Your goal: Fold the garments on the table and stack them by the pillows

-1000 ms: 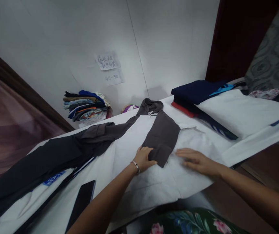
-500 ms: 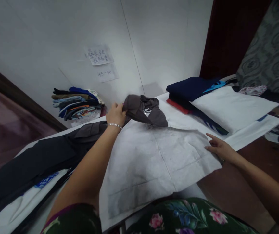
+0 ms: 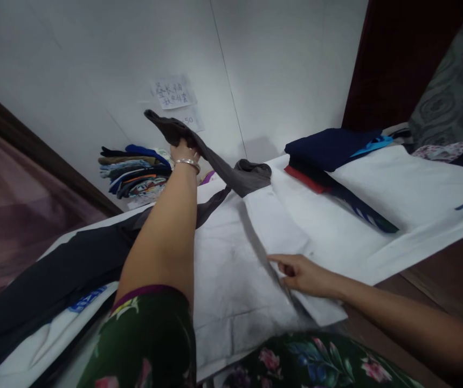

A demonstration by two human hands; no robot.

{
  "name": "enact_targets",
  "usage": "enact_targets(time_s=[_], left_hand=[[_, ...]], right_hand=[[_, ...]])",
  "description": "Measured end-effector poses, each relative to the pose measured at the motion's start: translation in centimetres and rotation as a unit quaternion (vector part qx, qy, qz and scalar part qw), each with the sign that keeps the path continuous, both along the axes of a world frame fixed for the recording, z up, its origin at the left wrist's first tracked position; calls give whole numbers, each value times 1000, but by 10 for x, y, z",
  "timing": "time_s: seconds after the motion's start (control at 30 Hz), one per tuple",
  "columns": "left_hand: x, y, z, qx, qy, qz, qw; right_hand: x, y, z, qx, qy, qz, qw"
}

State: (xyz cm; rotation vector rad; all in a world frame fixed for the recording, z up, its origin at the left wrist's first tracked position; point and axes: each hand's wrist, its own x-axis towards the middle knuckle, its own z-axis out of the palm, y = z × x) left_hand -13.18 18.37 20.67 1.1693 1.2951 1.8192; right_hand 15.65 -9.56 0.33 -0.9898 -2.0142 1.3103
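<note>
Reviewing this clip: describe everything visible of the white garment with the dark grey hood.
The garment looks like soft, lightly creased fabric: white body, dark grey hood and sleeves. It lies spread on the white-covered table, hood away from the person, bottom end towards them. One sleeve is lifted up and leftward in the left hand; another dark sleeve lies to the left. The right hand is at the body's right part; blur hides whether it grips.

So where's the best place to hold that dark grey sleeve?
Probably partway along the dark grey sleeve, from the person's side, where the left hand has it. It is long and narrow, slanting up from the white jacket body, with its near side open to reach.
</note>
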Motion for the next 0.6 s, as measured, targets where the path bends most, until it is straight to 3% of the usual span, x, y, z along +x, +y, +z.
enact_targets(time_s=[0.1, 0.17, 0.27, 0.33, 0.4, 0.47, 0.6], left_hand=[[-7, -2, -13, -35, -74, 9, 997], [-13, -6, -25, -39, -112, 4, 993], [-22, -13, -41, -38, -157, -8, 987], [-26, -17, -46, -49, -182, -22, 982], [-28, -21, -48, -56, -206, -39, 976], [-28, -24, -47, -51, -226, -61, 971], [-24, -27, -51, -35, -236, -82, 968]], right_hand=[[-30, 2, -28, 15, -41, 19, 999], [-37, 2, -31, -7, -39, 42, 998], [-25, 4, -8, 0, 0, 81, 997], [-8, 11, 12, 81, 3, 48, 996], [11, 22, 21, 171, -33, -28, 984], [26, 31, 12, 210, -97, -99, 968], [35, 23, -36, 180, -197, -136, 954]])
